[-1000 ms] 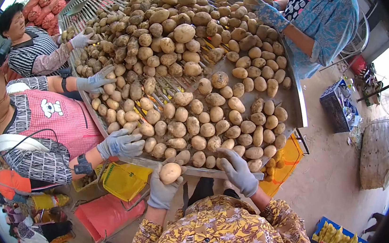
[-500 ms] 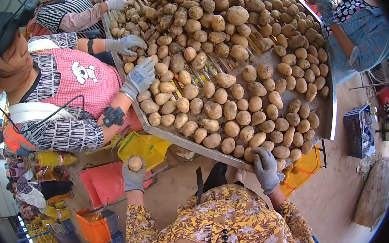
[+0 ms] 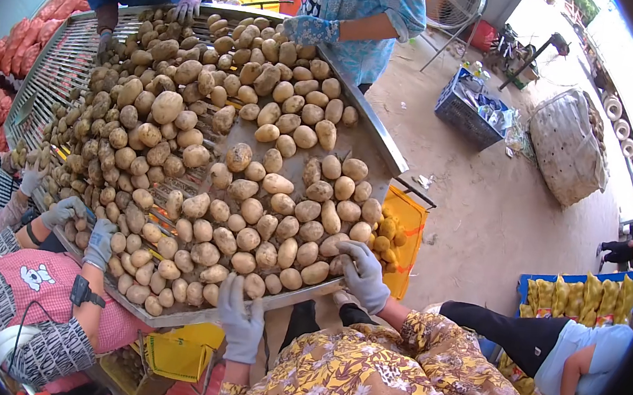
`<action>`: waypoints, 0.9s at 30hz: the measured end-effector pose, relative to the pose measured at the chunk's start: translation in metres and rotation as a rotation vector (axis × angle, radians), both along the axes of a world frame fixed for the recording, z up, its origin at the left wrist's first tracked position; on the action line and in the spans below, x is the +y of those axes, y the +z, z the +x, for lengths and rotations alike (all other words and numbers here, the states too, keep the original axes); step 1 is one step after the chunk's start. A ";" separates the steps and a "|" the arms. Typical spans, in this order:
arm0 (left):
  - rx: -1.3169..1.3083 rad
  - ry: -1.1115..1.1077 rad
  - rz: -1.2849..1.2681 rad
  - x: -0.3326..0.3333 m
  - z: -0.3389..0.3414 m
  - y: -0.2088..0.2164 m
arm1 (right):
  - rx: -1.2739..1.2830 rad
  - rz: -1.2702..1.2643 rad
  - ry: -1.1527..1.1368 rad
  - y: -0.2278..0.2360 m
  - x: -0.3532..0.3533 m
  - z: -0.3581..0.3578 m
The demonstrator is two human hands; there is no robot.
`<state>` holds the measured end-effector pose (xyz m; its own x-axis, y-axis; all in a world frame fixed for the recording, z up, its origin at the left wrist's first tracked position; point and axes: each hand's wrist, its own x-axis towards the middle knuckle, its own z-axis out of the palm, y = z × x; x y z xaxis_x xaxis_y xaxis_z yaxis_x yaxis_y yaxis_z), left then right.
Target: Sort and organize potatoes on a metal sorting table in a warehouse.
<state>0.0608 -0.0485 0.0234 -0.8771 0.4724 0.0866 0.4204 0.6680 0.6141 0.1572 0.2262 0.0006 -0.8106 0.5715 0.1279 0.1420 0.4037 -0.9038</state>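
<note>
Potatoes (image 3: 251,211) cover a metal sorting table (image 3: 353,143), heaped toward its far left and more spread out near me. My left hand (image 3: 241,324), in a grey glove, is at the table's near edge with fingers apart, beside a potato (image 3: 254,286); no potato shows in it. To the right, my gloved right hand (image 3: 366,281) reaches over the near rim by the table's corner. Its fingers are apart and bent, with the fingertips next to potatoes (image 3: 333,244). Whether they touch one is hard to tell.
Co-workers' gloved hands (image 3: 100,244) work along the left and far sides. A yellow crate (image 3: 181,351) stands below the near left edge, and an orange-yellow bag (image 3: 404,241) with potatoes hangs at the right corner. Farther right are a blue crate (image 3: 468,109) and a large pale sack (image 3: 569,147).
The view has swung right. My left hand, which held a potato away from the table, is now at the table edge without it. My right hand has shifted from the rim toward the potatoes.
</note>
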 end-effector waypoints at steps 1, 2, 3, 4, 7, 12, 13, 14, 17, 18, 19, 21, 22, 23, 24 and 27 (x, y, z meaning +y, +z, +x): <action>0.055 -0.073 -0.017 0.023 -0.011 -0.008 | 0.028 0.031 -0.048 -0.001 0.004 0.000; 0.110 -0.144 -0.034 0.043 -0.026 -0.018 | 0.056 0.063 -0.097 -0.001 0.009 -0.002; 0.178 -0.155 -0.051 0.057 -0.045 -0.026 | 0.073 0.079 -0.150 0.000 0.015 -0.007; 0.245 -0.166 -0.064 0.072 -0.065 -0.032 | 0.100 0.089 -0.186 -0.004 0.025 -0.010; 0.268 -0.065 -0.119 0.110 -0.140 -0.040 | 0.104 0.224 -0.285 -0.010 0.071 -0.028; 0.341 -0.067 -0.323 0.117 -0.159 -0.057 | 0.130 0.209 -0.365 0.004 0.115 -0.064; 0.367 -0.129 -0.354 0.111 -0.150 -0.060 | 0.145 0.235 -0.333 0.000 0.115 -0.069; 0.264 -0.181 -0.221 0.118 -0.131 -0.046 | 0.139 0.232 -0.348 -0.002 0.115 -0.068; 0.189 -0.389 -0.247 0.099 -0.117 -0.036 | -0.015 0.331 -0.214 0.001 0.082 -0.077; 0.136 -0.300 -0.146 0.098 -0.124 -0.035 | -0.074 0.291 -0.197 -0.012 0.071 -0.077; 0.081 -0.212 -0.044 0.098 -0.132 -0.036 | -0.159 0.460 -0.188 -0.021 0.064 -0.073; 0.144 -0.062 0.006 0.108 -0.176 -0.035 | -0.256 0.656 -0.193 -0.032 0.052 -0.076; 0.205 0.090 0.052 0.116 -0.200 -0.035 | -0.252 0.656 -0.179 -0.032 0.050 -0.081; 0.165 0.066 -0.022 0.126 -0.220 -0.032 | -0.240 0.648 -0.191 -0.028 0.049 -0.082; 0.119 0.039 -0.092 0.137 -0.234 -0.031 | -0.233 0.643 -0.205 -0.025 0.050 -0.082; -0.104 0.047 -0.145 0.148 -0.269 -0.037 | -0.222 0.686 -0.182 -0.030 0.051 -0.089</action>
<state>-0.2078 0.1000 -0.0131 -0.8994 0.4312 -0.0720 0.3256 0.7704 0.5481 0.0687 0.2776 -0.0296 -0.7588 0.5504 0.3484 0.4109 0.8194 -0.3997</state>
